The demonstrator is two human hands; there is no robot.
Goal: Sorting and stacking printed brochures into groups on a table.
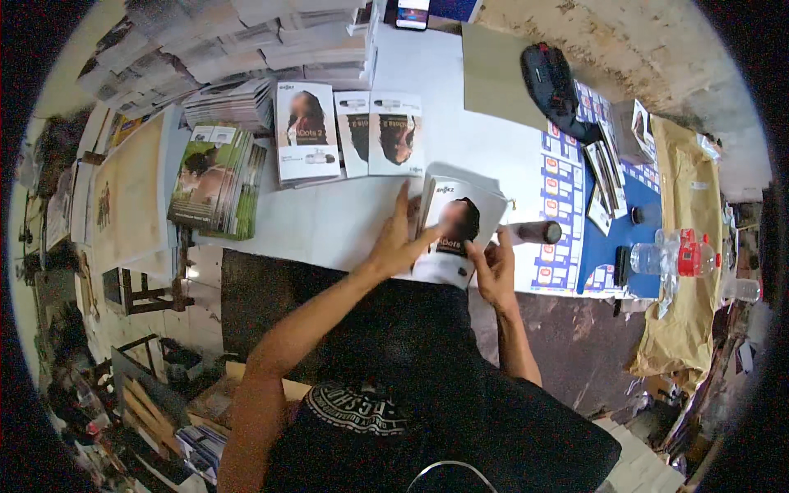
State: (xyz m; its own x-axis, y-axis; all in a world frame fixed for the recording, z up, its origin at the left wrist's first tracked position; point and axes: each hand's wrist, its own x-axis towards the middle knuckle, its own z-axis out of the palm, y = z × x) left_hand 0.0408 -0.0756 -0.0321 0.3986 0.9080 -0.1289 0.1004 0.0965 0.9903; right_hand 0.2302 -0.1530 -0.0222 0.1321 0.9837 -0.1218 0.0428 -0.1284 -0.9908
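A stack of printed leaflets (448,197) with a portrait on top stands tilted at the table's front edge, close to my body. My left hand (399,242) grips its left side, thumb on the front and forefinger stretched up along the edge. My right hand (496,275) holds the lower right side with thumb and fingers closed on it; some fingertips are hidden behind the stack. Just right of that hand lies a dark cylinder (542,232). Beyond my left hand are a pile of matching leaflets (308,135) and two flatter leaflet piles (396,135), (353,135).
Green-brown booklets (215,181) stand piled at left, before tall paper stacks (304,49). A phone (412,14) lies at the far edge, a black pouch (549,86) at far right. Loose leaflets (606,177), plastic bottles (678,256) and brown paper (682,329) occupy the right side.
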